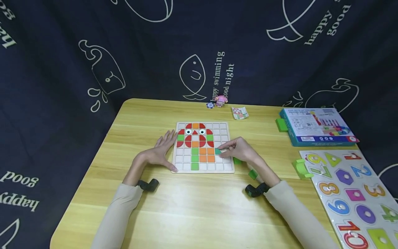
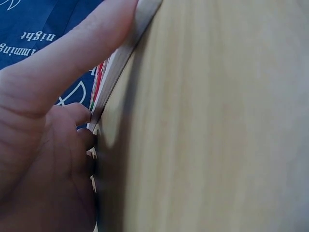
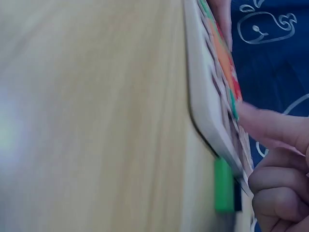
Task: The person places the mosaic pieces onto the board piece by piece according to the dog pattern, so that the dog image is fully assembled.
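A square white grid board (image 1: 219, 166) lies in the middle of the wooden table, with red, orange, green and eye-marked tiles forming an owl-like figure. My left hand (image 1: 155, 154) is spread along the board's left side, thumb at the near left corner and fingers at the far left edge. With thumb and forefinger, my right hand (image 1: 240, 149) pinches a dark green tile (image 1: 217, 151) over the board, just right of the orange tiles (image 1: 206, 155). In the right wrist view, the other fingers (image 3: 277, 181) are curled under.
Green blocks (image 1: 237, 160) lie by the board's right edge, partly behind the right arm. A small picture card (image 1: 239, 113) and a pink figurine (image 1: 221, 100) are at the back. To the right are a boxed toy (image 1: 317, 126) and a number puzzle board (image 1: 345, 204).
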The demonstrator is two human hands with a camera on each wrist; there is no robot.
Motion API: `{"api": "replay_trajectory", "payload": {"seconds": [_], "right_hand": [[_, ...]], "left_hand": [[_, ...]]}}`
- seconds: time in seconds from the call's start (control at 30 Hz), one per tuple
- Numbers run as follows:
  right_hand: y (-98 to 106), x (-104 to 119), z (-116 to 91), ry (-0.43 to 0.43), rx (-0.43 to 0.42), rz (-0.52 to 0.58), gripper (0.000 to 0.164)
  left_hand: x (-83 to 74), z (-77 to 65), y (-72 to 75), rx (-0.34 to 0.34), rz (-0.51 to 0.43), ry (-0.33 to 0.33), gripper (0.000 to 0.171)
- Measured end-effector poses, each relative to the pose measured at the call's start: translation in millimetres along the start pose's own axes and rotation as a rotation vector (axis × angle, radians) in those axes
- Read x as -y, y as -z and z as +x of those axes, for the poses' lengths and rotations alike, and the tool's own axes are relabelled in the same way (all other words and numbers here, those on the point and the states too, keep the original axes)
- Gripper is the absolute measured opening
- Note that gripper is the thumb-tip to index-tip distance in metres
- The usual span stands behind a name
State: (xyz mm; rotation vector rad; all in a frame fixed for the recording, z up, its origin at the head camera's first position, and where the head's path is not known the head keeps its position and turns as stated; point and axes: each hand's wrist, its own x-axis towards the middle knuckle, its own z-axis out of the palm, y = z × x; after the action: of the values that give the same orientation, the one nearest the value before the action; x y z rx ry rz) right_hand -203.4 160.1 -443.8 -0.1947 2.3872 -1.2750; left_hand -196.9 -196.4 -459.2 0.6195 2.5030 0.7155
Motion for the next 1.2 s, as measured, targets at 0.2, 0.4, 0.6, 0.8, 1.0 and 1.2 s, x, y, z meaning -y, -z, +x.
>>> {"api": "replay_trajectory", "payload": {"seconds": [0.2,0.4,0.6,0.8,1.0,1.2], "right_hand": [[24.8,-14.8,-21.8,0.013,-0.042,-0.032,0.032],[36.8,-29.4,-42.8,-0.054,-0.041,-0.065,0.038],[30.7,-35.0,-45.9,-0.079,-0.015,-0.022,0.04],[27.3,-33.1,-46.7,-0.071,-0.035,-0.066,0.035],[25.3,-18.2,-48.3,-0.034,-0.087,-0.193,0.03],[0.6,3.9,-39.4,0.004,-0.055,-0.13,0.028]], "left_hand": [[-0.1,1.1,-0.6,0.002,-0.012,-0.006,0.144],[1.8,0.0,-1.1,-0.005,-0.009,0.006,0.144],[1.1,0.0,-0.4,-0.011,0.0,0.005,0.143],[0.9,1.1,-1.7,-0.005,-0.002,-0.006,0.143],[0.9,1.8,-1.9,-0.018,-0.006,-0.023,0.143],[0.0,2.6,-1.7,-0.004,-0.001,-0.004,0.145]]}}
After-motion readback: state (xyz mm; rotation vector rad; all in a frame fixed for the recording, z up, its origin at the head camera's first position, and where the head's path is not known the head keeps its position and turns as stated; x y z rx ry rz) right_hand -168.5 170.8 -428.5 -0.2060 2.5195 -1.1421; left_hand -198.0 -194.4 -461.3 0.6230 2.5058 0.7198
